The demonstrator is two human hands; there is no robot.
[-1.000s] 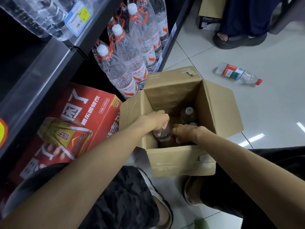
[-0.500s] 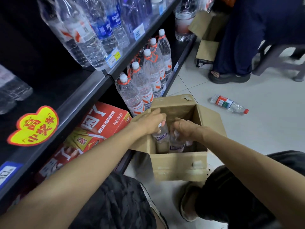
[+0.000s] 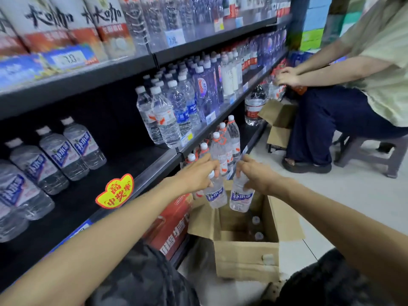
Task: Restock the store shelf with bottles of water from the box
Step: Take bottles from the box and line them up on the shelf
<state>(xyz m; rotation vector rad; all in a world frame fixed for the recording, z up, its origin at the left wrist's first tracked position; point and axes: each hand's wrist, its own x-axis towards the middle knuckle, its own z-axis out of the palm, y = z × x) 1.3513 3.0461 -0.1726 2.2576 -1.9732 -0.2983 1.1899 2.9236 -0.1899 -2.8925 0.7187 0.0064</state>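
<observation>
- A clear plastic water bottle with a blue label (image 3: pixel 215 194) is gripped near its neck by the left hand (image 3: pixel 196 176), above the open brown cardboard box (image 3: pixel 247 259).
- A second clear blue-labelled bottle (image 3: pixel 241 196) is held at its neck by the right hand (image 3: pixel 256 176), beside the first.
- More capped bottles (image 3: pixel 256 220) are seen inside the box.
- Matching blue-labelled bottles (image 3: pixel 66 149) are lined up on the black store shelf (image 3: pixel 88 195) at left.
- A seated person (image 3: pixel 353 89) is seen further along the aisle.

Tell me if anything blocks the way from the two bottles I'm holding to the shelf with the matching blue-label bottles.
Nothing visible does. The left hand and right hand hold clear blue-label bottles above the open cardboard box; the black shelf has bare space beside its matching bottles.
</observation>
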